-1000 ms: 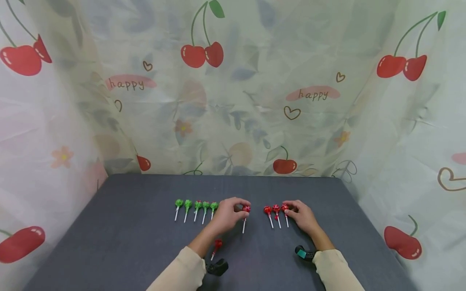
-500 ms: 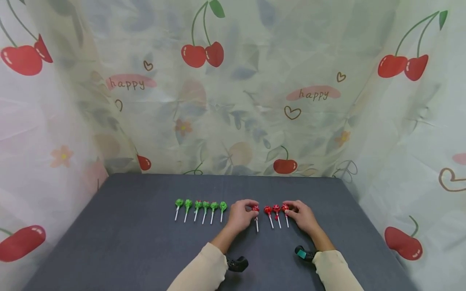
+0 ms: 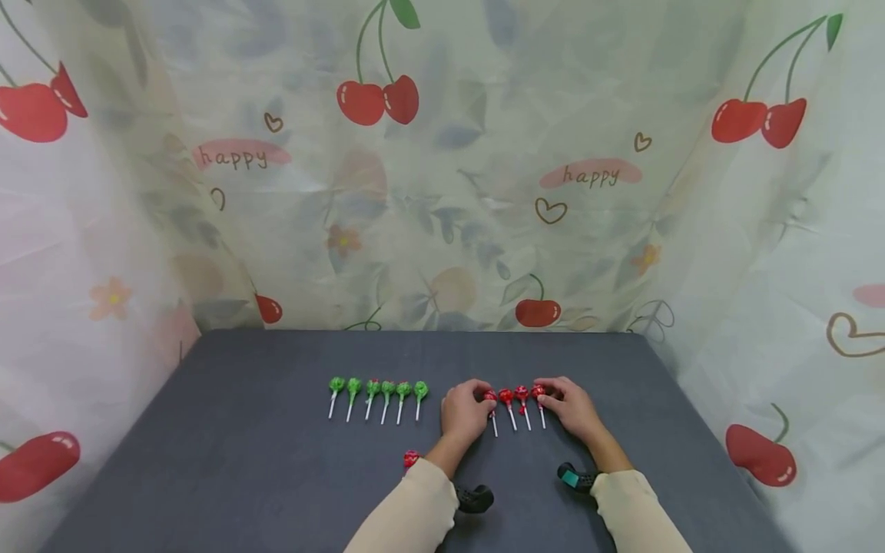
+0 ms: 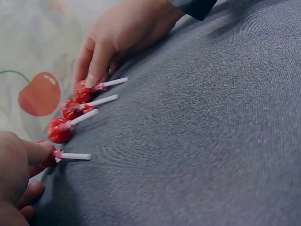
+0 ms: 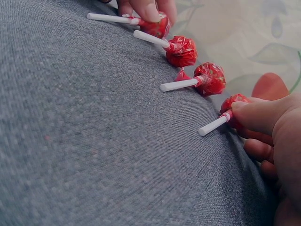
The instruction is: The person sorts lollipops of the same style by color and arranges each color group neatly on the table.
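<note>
My left hand pinches a red lollipop by its wrapped head, at the left end of a short red row. Two more red lollipops lie between the hands, sticks toward me. At the row's right end my right hand pinches another red lollipop by its head between thumb and fingers. In the head view, one more red lollipop lies nearer to me, its stick hidden by the left sleeve.
Several green lollipops lie in a row left of my left hand. All rest on a dark grey cloth-covered table. A cherry-printed curtain hangs behind and at both sides. Black straps sit at the wrists.
My left hand has carried its red lollipop rightward, close up to the other red ones. The right hand stays at its lollipop. The head view has shifted slightly.
</note>
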`<state>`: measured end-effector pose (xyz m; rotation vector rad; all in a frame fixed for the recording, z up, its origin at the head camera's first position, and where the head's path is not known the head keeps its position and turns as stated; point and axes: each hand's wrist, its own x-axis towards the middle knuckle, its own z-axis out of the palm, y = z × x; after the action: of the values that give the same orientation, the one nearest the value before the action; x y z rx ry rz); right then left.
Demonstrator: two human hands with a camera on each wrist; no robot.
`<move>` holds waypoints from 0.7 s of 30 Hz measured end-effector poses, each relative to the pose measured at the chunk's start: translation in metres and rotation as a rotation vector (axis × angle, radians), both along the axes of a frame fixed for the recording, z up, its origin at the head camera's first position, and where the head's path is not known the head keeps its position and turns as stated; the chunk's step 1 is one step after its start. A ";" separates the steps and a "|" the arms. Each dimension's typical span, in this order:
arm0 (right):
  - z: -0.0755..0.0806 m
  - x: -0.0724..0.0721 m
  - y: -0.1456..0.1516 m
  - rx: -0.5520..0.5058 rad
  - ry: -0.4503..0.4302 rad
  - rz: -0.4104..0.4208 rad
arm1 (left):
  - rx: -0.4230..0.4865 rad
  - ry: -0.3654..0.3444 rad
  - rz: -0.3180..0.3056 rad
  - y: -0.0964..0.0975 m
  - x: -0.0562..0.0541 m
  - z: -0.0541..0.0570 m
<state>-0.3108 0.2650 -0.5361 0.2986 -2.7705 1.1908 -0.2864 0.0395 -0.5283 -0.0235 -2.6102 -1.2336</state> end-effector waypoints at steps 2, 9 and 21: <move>0.001 0.000 0.000 -0.002 0.003 -0.001 | -0.018 0.004 0.030 0.003 0.000 -0.001; 0.000 -0.001 -0.002 0.008 0.015 0.002 | -0.021 -0.017 0.067 0.006 -0.001 -0.002; -0.001 0.001 -0.001 0.006 -0.011 -0.008 | 0.003 -0.018 0.006 0.000 0.002 0.000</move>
<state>-0.3102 0.2640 -0.5375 0.2818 -2.7820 1.1860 -0.2848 0.0400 -0.5287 -0.0046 -2.6218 -1.2420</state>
